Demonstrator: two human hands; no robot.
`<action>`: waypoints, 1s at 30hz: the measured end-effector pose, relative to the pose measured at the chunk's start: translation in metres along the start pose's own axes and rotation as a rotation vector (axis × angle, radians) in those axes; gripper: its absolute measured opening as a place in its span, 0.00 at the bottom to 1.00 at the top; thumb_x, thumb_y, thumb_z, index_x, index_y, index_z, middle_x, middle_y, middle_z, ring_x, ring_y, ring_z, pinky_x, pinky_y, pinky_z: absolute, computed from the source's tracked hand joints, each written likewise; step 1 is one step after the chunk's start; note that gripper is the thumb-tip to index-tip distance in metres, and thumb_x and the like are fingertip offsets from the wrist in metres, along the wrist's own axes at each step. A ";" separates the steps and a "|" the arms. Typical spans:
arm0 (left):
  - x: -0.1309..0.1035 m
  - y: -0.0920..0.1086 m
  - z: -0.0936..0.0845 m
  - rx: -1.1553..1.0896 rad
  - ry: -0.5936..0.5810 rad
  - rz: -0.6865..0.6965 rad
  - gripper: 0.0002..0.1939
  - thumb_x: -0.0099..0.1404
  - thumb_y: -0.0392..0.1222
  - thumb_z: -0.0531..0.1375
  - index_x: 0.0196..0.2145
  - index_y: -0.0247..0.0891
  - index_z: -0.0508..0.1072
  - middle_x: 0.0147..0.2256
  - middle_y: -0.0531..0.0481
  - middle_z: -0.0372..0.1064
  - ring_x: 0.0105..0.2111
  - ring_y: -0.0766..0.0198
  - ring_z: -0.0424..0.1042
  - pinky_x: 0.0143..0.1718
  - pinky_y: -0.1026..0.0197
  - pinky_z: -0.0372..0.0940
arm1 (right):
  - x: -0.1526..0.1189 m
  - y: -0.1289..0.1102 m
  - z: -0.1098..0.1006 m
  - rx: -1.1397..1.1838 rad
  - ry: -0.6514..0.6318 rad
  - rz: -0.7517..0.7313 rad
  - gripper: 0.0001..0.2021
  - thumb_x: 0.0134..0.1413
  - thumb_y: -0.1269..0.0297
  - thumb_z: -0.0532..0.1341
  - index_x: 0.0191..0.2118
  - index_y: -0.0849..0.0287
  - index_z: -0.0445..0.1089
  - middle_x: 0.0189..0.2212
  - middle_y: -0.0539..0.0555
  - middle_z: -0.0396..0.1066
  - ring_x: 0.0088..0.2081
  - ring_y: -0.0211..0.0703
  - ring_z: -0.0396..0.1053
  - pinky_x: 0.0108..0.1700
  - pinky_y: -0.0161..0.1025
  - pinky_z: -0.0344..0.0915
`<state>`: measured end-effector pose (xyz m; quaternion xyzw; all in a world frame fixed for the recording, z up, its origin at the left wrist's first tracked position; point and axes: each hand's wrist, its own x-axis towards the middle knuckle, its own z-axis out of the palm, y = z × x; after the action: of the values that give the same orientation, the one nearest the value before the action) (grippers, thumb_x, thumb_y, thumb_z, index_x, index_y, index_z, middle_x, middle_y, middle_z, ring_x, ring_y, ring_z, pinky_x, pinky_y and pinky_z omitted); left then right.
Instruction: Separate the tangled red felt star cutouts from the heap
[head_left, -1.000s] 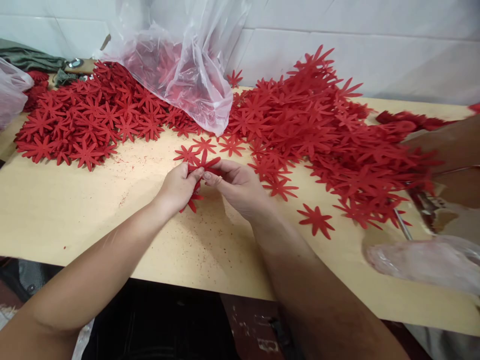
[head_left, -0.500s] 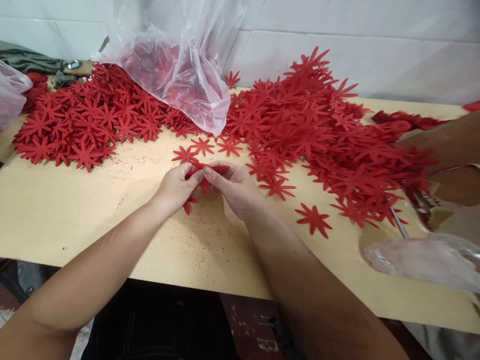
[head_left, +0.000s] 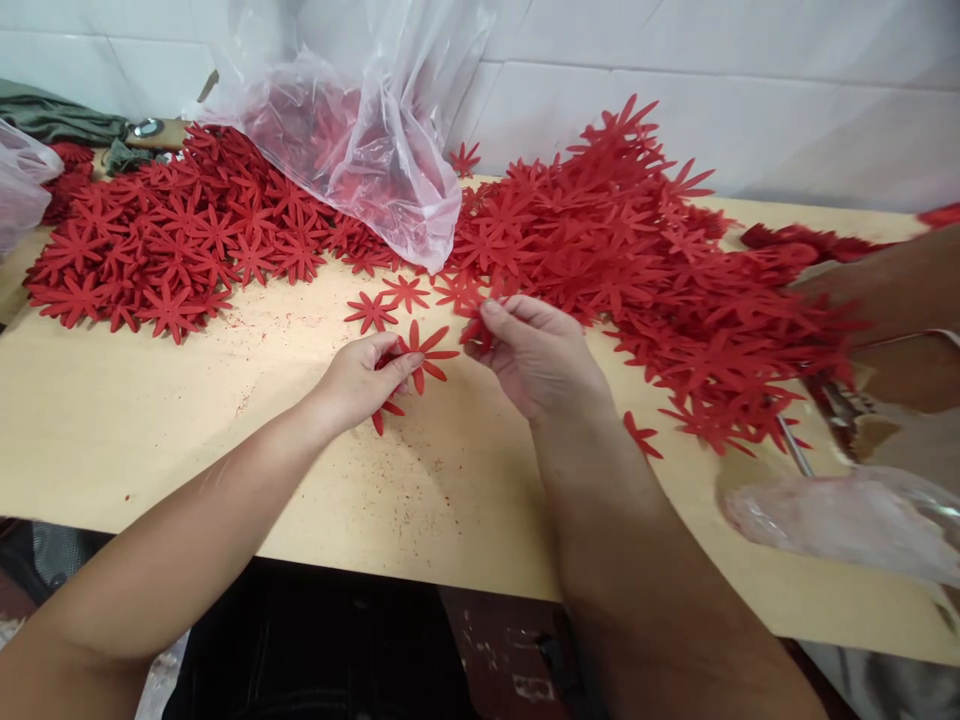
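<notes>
My left hand (head_left: pixel 366 377) pinches a red flower-shaped piece (head_left: pixel 424 356) between thumb and fingers, above the middle of the table (head_left: pixel 300 495). Another red piece (head_left: pixel 387 412) shows just below that hand. To the right, my right hand (head_left: pixel 536 350) is closed on a red piece (head_left: pixel 477 330), mostly hidden by its fingers and slightly blurred. Loose red flower pieces (head_left: pixel 371 312) lie beyond both hands. A large heap of them (head_left: pixel 585 230) rises behind my right hand, and a second heap (head_left: pixel 165 230) sits at the left.
A clear plastic bag (head_left: pixel 397 180) with red pieces stands against the tiled wall. Another plastic bag (head_left: pixel 840 520) lies at the right edge beside a metal rod (head_left: pixel 795 445). Green cloth (head_left: pixel 60 115) is at the far left. A single red piece (head_left: pixel 640 435) lies by my right forearm.
My hands were together on a red piece; now they are apart. My right hand has moved right and slightly up with a piece, and the one in my left hand shows its face.
</notes>
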<state>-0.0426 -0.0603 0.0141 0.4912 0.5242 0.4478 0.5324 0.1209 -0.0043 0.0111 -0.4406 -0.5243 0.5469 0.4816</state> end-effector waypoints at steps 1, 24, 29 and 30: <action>0.000 0.000 0.000 0.005 0.003 -0.001 0.10 0.60 0.35 0.58 0.22 0.36 0.64 0.18 0.58 0.60 0.18 0.76 0.59 0.23 0.68 0.56 | 0.003 0.001 -0.005 0.026 0.041 0.001 0.15 0.42 0.54 0.67 0.23 0.56 0.61 0.22 0.46 0.63 0.25 0.33 0.63 0.31 0.37 0.67; -0.002 -0.002 0.002 -0.129 0.026 0.026 0.16 0.56 0.41 0.64 0.43 0.35 0.75 0.39 0.47 0.74 0.35 0.68 0.71 0.37 0.64 0.66 | -0.015 -0.008 0.021 -0.199 -0.145 -0.103 0.25 0.38 0.38 0.64 0.18 0.57 0.61 0.15 0.45 0.56 0.19 0.30 0.52 0.20 0.33 0.50; 0.000 -0.004 0.002 -0.266 -0.011 0.042 0.08 0.53 0.37 0.64 0.34 0.34 0.76 0.30 0.53 0.72 0.29 0.73 0.69 0.34 0.67 0.65 | -0.018 -0.004 0.031 -0.241 -0.227 -0.103 0.28 0.37 0.35 0.63 0.17 0.58 0.59 0.16 0.45 0.53 0.21 0.31 0.51 0.23 0.34 0.51; 0.000 -0.005 0.002 -0.277 0.016 0.035 0.07 0.53 0.35 0.64 0.33 0.33 0.75 0.29 0.54 0.72 0.28 0.74 0.68 0.35 0.67 0.65 | -0.018 -0.004 0.031 -0.237 -0.244 -0.095 0.28 0.39 0.35 0.61 0.18 0.57 0.59 0.16 0.45 0.53 0.21 0.31 0.51 0.24 0.34 0.51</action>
<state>-0.0406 -0.0607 0.0092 0.4186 0.4529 0.5288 0.5831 0.0933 -0.0268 0.0167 -0.3995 -0.6599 0.5073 0.3841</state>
